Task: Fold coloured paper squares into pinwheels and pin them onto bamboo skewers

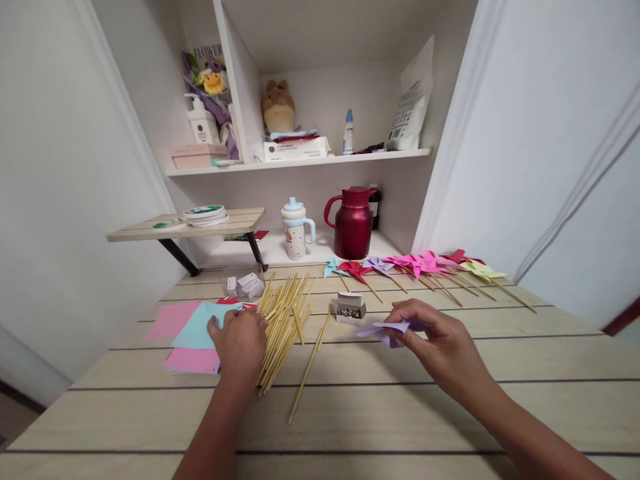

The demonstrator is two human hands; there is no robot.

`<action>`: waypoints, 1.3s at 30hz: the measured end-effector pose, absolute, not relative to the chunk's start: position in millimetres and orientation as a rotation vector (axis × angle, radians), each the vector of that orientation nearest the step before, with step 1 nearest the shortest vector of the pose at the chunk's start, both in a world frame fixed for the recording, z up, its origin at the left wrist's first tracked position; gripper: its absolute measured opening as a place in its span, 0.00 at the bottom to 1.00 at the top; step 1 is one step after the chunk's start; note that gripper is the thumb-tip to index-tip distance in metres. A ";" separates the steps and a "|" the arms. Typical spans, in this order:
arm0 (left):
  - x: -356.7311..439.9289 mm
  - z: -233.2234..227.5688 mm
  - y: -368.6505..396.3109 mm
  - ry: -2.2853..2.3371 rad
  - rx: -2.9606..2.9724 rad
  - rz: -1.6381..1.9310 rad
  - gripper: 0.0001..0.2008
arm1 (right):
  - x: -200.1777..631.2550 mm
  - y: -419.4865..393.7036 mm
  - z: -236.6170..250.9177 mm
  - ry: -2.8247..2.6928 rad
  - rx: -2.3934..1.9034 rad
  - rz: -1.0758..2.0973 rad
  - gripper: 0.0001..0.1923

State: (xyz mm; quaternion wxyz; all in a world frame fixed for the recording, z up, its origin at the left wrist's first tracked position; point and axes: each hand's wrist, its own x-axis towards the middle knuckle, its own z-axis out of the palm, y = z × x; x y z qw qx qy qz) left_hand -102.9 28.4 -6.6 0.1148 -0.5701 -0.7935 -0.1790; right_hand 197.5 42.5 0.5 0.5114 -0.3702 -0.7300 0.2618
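1. Purple folded paper pinwheel head [387, 330] sits in the right hand [440, 337], pinched at its near edge between thumb and fingertips, just above the pale wooden table top [400, 407].

2. That paper lies flat, with its long side running left to right. It pokes out to the left of the right hand, toward the sticks.

3. Over on the other side, the left hand [240, 343] rests palm down with curled fingers on the edge of the heap of thin bamboo sticks [283, 320]. I cannot tell if it has closed on a stick.

4. Those sticks mostly point away from the person, toward the wall. The left hand is the nearer one to them; the right hand is well apart from the heap.

5. One loose bamboo stick [309, 363] lies between the two hands, leaning a little to the right at its far end.

6. Just beyond the purple paper stands a small open white box of silver pins [349, 309].

7. Under and left of the left hand lie sheets of pink and blue square paper [193, 330].

8. Farther back, a row of finished paper pinwheels on sticks [425, 267] lies across the table.
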 end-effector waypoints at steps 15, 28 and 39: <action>-36.8 15.4 12.0 -1.846 -2.408 -1.536 0.11 | 186.6 25.9 6.5 -1.837 -0.716 0.520 0.08; 9.3 6.2 -3.3 -2.535 -2.353 -2.373 0.15 | 200.5 12.7 26.1 -1.924 -0.496 0.093 0.14; 3.6 6.8 -9.5 -2.331 -2.444 -2.098 0.17 | 199.2 24.1 20.4 -1.970 -0.485 0.035 0.15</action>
